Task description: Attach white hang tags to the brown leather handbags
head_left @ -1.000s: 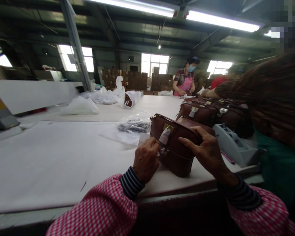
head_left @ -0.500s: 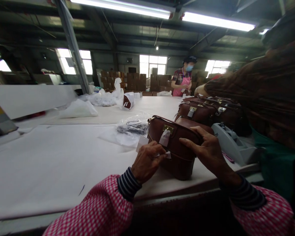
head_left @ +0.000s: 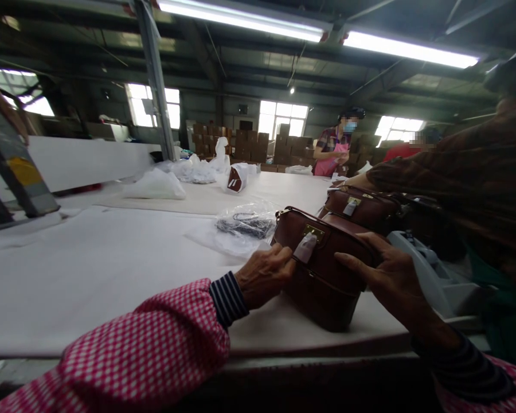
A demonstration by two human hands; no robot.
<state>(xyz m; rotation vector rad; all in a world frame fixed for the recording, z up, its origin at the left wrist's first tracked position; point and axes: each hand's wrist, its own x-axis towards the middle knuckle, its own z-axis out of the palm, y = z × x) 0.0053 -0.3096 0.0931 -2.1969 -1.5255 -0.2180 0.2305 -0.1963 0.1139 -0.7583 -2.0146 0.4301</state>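
A dark brown bag (head_left: 327, 287) stands slightly tilted near the table's front edge, its brass lock plate partly covered by a white wrap (head_left: 305, 248). My right hand (head_left: 387, 275) grips the bag's right side, thumb on the front and fingers over the top edge. Pinched closed, my left hand (head_left: 269, 272) is at the bag's left front, just beside the white wrap; what its fingertips hold, if anything, is hidden.
Behind the bag lies a clear plastic bag with a dark chain (head_left: 247, 223). More brown bags (head_left: 361, 206) and a grey tape dispenser (head_left: 430, 269) are on the right, beside a leaning person (head_left: 468, 166). White plastic (head_left: 155, 184) lies farther back.
The view has shifted, with the bag now farther right. My left hand has moved up from the strap to beside the wrap, and the white pieces at its fingers no longer show.
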